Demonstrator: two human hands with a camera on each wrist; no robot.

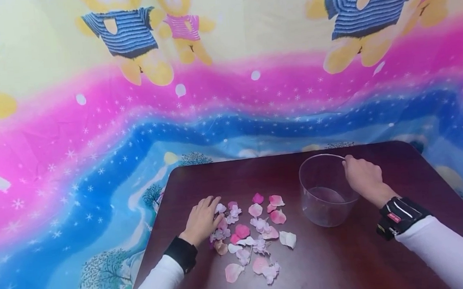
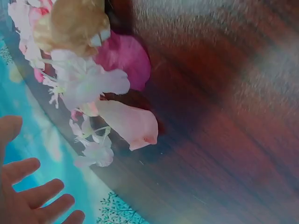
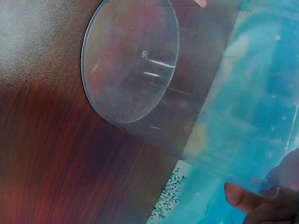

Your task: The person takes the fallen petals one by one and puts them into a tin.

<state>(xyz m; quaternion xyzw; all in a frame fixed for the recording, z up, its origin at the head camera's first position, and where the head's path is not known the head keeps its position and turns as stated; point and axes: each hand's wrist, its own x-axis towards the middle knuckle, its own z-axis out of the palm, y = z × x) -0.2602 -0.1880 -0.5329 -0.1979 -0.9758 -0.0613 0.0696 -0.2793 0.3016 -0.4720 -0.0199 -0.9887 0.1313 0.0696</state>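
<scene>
Right hand point(image 1: 364, 177) gripping clear container point(image 1: 329, 217) at the rim — left hand point(image 1: 202, 220) spread at petals point(image 1: 278, 217).
Right thumb and fingers pinch the container's wall, right side; container sits mouth-up over the brown table point(image 1: 389, 263), right of the petals and apart from them. Left fingers fanned, at the left edge of the spread — can't tell if touching. Petals and small blossoms point(image 1: 260, 225) lie scattered mid-table: pinks, whites, 1 tan. 2 black wrist straps point(image 1: 405, 216), white sleeves point(image 1: 444, 241). Printed bear cloth point(image 1: 227, 91) behind.

Clear container point(image 3: 149, 88), brown tabletop point(image 3: 51, 144), blue cloth point(image 3: 201, 198)
</scene>
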